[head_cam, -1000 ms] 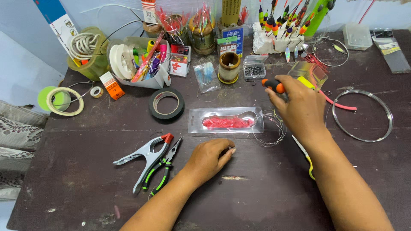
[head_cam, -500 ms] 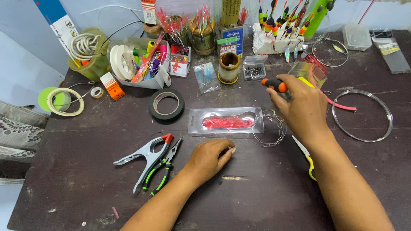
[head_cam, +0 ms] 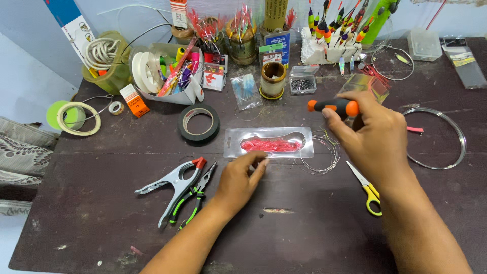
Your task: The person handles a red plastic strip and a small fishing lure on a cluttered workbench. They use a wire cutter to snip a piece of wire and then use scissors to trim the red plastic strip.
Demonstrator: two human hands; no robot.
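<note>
The right hand (head_cam: 378, 137) holds a tool (head_cam: 335, 106) with an orange and black handle. The fingers are wrapped tight around it, and the handle sticks out to the left, above the table (head_cam: 314, 233). The working end is hidden behind the hand.

Just under the tool lies a coil of thin wire (head_cam: 319, 152). It touches the right end of a clear flat pack (head_cam: 269, 142) with pink bits inside.

The left hand (head_cam: 241, 180) rests on the table just below the pack. Its fingers are loose and a bit curled, holding nothing. The fingertips (head_cam: 261, 163) are right at the pack's lower edge.

Left of that hand lie a grey clamp (head_cam: 172, 185) with a red tip and pliers (head_cam: 195, 200) with green and black handles, side by side. Yellow scissors (head_cam: 368, 187) lie by the right wrist. A black tape roll (head_cam: 199, 123) sits up and left of the pack. A big wire ring (head_cam: 446, 137) lies far right. At the back stand bright floats (head_cam: 335, 25) stuck in a white block, a small box of hooks (head_cam: 303, 83), and a tub with white rope (head_cam: 104, 56).
</note>
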